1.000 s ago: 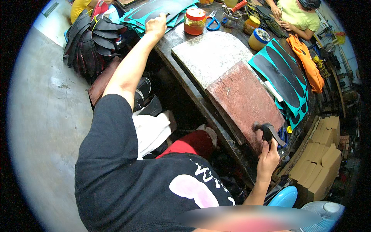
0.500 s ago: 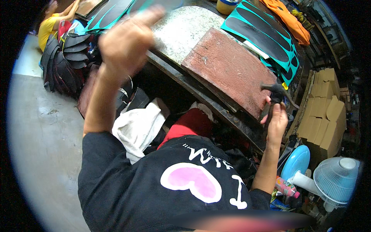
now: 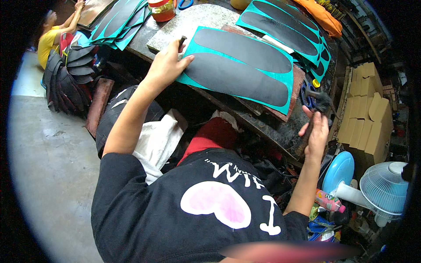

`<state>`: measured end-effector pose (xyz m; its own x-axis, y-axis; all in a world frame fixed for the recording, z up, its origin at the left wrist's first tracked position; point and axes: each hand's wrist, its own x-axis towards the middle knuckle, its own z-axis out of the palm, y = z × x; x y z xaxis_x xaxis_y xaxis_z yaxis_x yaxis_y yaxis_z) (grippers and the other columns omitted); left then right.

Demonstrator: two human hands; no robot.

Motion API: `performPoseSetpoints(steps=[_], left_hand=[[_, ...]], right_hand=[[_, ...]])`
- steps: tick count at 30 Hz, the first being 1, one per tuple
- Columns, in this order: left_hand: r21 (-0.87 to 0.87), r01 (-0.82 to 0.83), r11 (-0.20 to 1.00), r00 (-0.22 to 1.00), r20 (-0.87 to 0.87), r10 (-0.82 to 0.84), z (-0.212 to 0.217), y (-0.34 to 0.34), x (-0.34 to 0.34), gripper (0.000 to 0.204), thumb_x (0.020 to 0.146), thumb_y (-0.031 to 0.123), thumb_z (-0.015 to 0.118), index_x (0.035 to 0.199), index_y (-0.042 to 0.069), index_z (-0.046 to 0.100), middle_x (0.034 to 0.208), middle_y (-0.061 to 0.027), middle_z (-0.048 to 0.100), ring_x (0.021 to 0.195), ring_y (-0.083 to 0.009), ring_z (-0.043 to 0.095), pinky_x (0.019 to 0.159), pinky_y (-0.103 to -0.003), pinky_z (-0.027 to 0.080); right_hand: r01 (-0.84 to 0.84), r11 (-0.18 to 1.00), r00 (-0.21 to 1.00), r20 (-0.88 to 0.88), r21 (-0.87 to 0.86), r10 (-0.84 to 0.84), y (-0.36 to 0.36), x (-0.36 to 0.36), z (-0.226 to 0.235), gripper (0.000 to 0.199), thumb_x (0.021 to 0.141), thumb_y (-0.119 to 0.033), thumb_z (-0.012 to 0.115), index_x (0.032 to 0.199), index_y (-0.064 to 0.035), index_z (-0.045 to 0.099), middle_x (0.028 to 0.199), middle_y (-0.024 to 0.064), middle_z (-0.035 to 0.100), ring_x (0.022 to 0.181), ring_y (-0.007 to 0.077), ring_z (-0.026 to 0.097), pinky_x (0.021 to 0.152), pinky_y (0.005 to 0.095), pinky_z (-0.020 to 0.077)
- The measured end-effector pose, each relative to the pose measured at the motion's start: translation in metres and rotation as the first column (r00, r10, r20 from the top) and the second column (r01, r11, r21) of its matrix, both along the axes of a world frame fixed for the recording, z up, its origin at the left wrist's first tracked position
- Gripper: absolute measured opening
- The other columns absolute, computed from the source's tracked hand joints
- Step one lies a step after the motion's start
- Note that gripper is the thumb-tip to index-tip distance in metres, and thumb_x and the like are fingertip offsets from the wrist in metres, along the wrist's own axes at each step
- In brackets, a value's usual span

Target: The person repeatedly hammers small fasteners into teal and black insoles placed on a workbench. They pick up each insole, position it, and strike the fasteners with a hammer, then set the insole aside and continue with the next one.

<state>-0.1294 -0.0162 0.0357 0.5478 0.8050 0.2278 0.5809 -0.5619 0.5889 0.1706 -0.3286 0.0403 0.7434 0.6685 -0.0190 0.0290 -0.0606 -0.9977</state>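
A teal sheet with long black oval pads [image 3: 239, 65] lies across a reddish-brown board [image 3: 298, 83] on the workbench. My left hand [image 3: 166, 65] is at its left edge, thumb over the edge and fingers closed beside it. A short dark rod-like piece [image 3: 182, 41] juts up by those fingertips; whether the hand also holds it is unclear. At the bench's right end, my right hand [image 3: 316, 133] grips a hammer [image 3: 322, 103], head up, with its fingers partly loose around the handle. Blue-handled scissors [image 3: 305, 94] lie just behind the hammer head.
More padded teal sheets [image 3: 280, 33] lie behind the board, others [image 3: 118, 24] at the far left. A red jar [image 3: 161, 9] stands by the speckled slab [image 3: 206, 17]. Cardboard boxes [image 3: 364, 114] and a fan [image 3: 386, 188] are at right. A person in yellow [image 3: 47, 44] sits far left.
The teal sheet now covers much of the board, which was bare before. My left hand has come down from its raised, blurred position to the sheet's edge. The right hand still holds the hammer.
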Motion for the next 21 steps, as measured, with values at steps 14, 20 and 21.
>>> performPoseSetpoints(steps=[14, 20, 21], left_hand=[[-0.080, 0.227, 0.971, 0.968, 0.127, -0.216, -0.004, 0.001, 0.031, 0.066, 0.071, 0.011, 0.079, 0.126, -0.004, 0.046, 0.110, -0.0210, 0.062, 0.106, -0.0310, 0.062, 0.090, -0.038, 0.049], [-0.161, 0.139, 0.977, 0.983, 0.140, -0.117, -0.009, 0.003, 0.017, 0.047, 0.069, 0.013, 0.081, 0.103, 0.000, 0.051, 0.088, -0.0123, 0.057, 0.079, -0.0226, 0.057, 0.076, -0.035, 0.049], [-0.105, 0.147, 0.984, 0.980, 0.150, -0.130, -0.009, 0.008, 0.018, 0.047, 0.069, 0.013, 0.082, 0.103, 0.000, 0.051, 0.088, -0.0123, 0.058, 0.080, -0.0225, 0.057, 0.076, -0.035, 0.049]], right_hand=[[-0.165, 0.975, 0.977, 0.113, -0.147, 0.182, -0.003, -0.060, 0.004, 0.037, 0.100, -0.034, 0.053, 0.112, 0.0011, 0.054, 0.080, 0.0026, 0.056, 0.051, 0.0092, 0.052, 0.048, 0.0236, 0.0445], [-0.177, 0.959, 0.959, 0.179, -0.221, 0.218, 0.003, -0.057, 0.022, 0.036, 0.099, -0.030, 0.055, 0.117, 0.0009, 0.055, 0.079, 0.0021, 0.058, 0.050, 0.0075, 0.051, 0.048, 0.0230, 0.0436], [-0.177, 0.953, 0.947, 0.220, -0.247, 0.233, 0.006, -0.055, 0.025, 0.035, 0.099, -0.029, 0.055, 0.118, 0.0010, 0.055, 0.078, 0.0018, 0.058, 0.051, 0.0071, 0.051, 0.047, 0.0230, 0.0435]])
